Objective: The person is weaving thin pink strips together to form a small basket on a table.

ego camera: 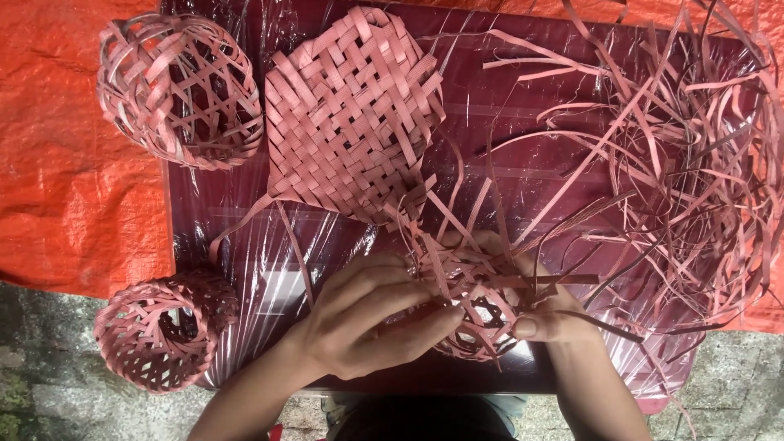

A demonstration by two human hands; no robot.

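The left hand (367, 322) curls over a small half-woven basket (474, 306) of pink strips at the worktop's (523, 163) near edge — fingers bent, pressing it. The right hand (547, 314) pinches one strip (535, 280) — thumb against fingers.

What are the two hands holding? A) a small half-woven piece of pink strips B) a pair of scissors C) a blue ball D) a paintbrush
A: the left hand and the right hand both grip a small unfinished woven piece made of pink strips, with loose ends sticking out of it, above the dark red table.
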